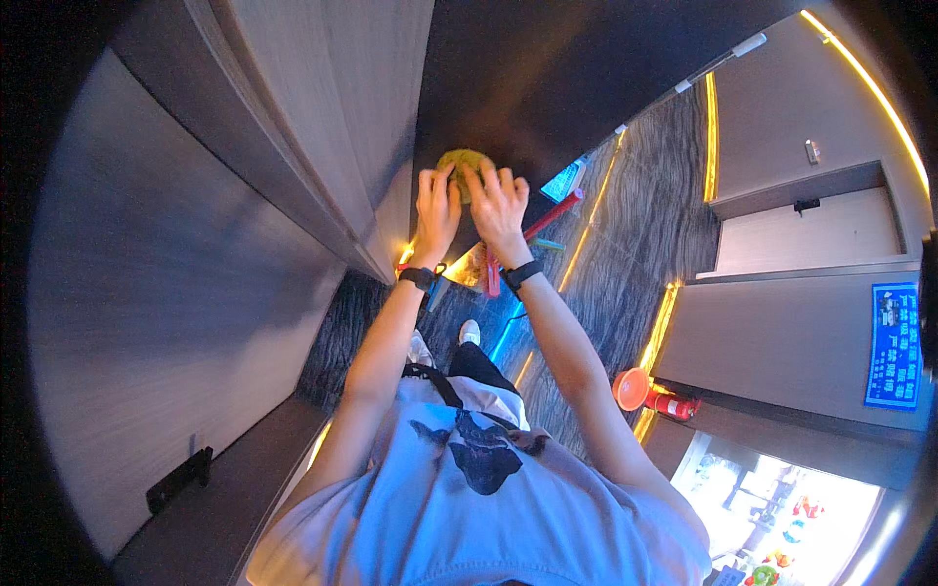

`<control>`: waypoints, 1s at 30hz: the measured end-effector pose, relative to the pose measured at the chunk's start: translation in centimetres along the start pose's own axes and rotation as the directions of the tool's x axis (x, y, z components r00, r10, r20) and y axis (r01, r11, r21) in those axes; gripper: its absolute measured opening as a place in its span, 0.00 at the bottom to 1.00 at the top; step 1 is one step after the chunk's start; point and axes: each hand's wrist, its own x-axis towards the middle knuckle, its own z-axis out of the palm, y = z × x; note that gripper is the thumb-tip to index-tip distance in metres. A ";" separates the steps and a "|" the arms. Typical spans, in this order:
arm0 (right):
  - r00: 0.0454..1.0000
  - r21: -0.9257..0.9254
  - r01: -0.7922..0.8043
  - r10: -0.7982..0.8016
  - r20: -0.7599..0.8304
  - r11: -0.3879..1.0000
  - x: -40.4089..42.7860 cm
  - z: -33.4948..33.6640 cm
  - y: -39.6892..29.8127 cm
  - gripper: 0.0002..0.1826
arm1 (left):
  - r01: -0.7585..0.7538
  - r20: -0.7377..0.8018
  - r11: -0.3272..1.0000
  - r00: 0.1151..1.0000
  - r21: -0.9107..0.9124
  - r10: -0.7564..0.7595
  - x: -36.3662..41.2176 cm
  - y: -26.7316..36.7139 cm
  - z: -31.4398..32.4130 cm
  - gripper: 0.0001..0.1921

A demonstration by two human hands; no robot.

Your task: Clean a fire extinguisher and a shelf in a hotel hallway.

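Note:
A yellow-green cloth or sponge (463,162) lies against a dark, smooth panel (527,80) ahead of me. My left hand (438,209) presses on its left part with bent fingers. On its right part rests my right hand (500,205), fingertips on the material. Both wrists wear dark bands. Below and to the right of my hands are a red handle (553,214) and a pinkish-red brush or broom head (492,271); how they are joined is hidden.
A wood-look door (176,315) with a dark handle (179,480) stands on the left. On the right, an orange basin (631,389) and a red fire extinguisher (673,405) stand by the wall. A blue-and-white packet (564,182) lies beyond the panel's edge, over the dark veined floor (630,212).

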 end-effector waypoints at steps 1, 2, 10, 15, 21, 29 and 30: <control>1.000 0.012 -0.021 0.021 -0.019 1.000 0.4 -0.9 0.6 0.23 | 0.002 0.007 1.000 1.000 -0.002 -0.002 0.9 1.3 -0.3 0.21; 0.990 -0.053 -0.049 0.041 -0.135 0.997 1.0 -1.9 1.0 0.23 | -0.087 -0.039 0.995 0.996 -0.055 0.085 2.2 2.9 -0.6 0.21; 0.888 -0.052 -0.234 0.192 -0.418 0.971 9.7 -14.3 4.7 0.19 | -0.520 -0.095 0.846 0.854 -0.116 0.512 14.1 14.4 -4.2 0.23; 0.905 -0.122 -0.201 0.137 -0.402 0.972 7.5 -12.6 5.5 0.19 | -0.488 -0.053 0.863 0.873 -0.133 0.485 12.2 12.4 -3.5 0.23; 0.965 -0.082 -0.183 0.163 -0.207 0.980 -0.9 -7.0 4.8 0.23 | -0.184 0.100 0.958 0.973 -0.218 0.210 4.7 7.7 0.2 0.19; 0.985 -0.004 -0.161 0.160 -0.065 0.987 -6.4 -2.9 5.5 0.22 | -0.084 0.137 0.976 0.984 -0.201 0.113 -0.1 5.7 2.3 0.22; 0.967 0.034 -0.242 0.244 -0.066 0.970 -5.9 -3.6 5.3 0.20 | -0.104 0.122 0.971 0.984 -0.215 0.133 0.4 6.7 2.1 0.22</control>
